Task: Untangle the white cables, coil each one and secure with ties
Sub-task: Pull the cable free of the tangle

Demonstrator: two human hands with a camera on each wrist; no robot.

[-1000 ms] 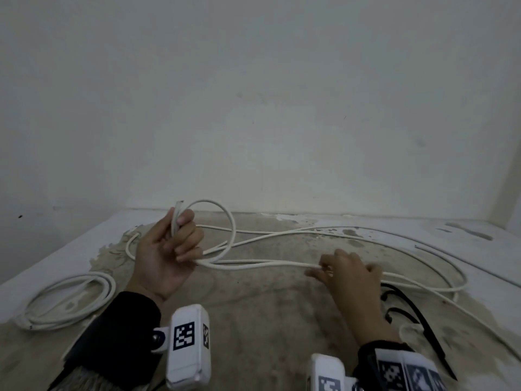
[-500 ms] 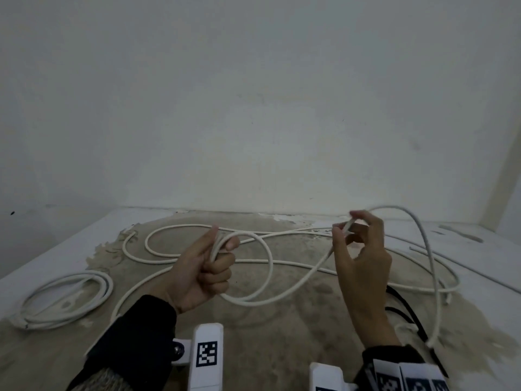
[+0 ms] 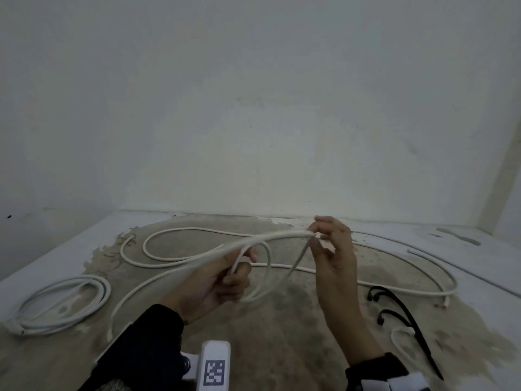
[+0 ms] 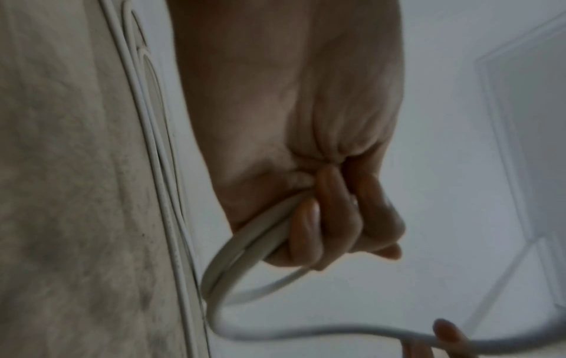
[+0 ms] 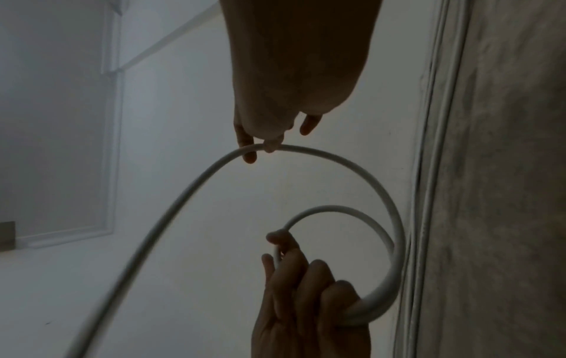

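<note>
Nearest, the left hand [image 3: 217,280] is raised over the middle of the worktop [image 3: 282,348], its grip curled tight round a small loop of the cable [image 3: 174,277]; the left wrist view shows two strands running through the fist. Just beside it to the right, and a little farther, the right hand [image 3: 332,258] holds the same cable up, its grip a narrow pinch of thumb and fingertips on the strand where it arches over from the left hand.

Toward the near right corner lie black ties [image 3: 406,314], one crossing a small white loop. At the left edge lies a coil [image 3: 62,303] of white cable, well apart from both hands.

Beyond the hands, the rest of the cable sprawls in wide slack bends across the stained worktop toward the wall [image 3: 253,108], its right sweep ending near the ties.
</note>
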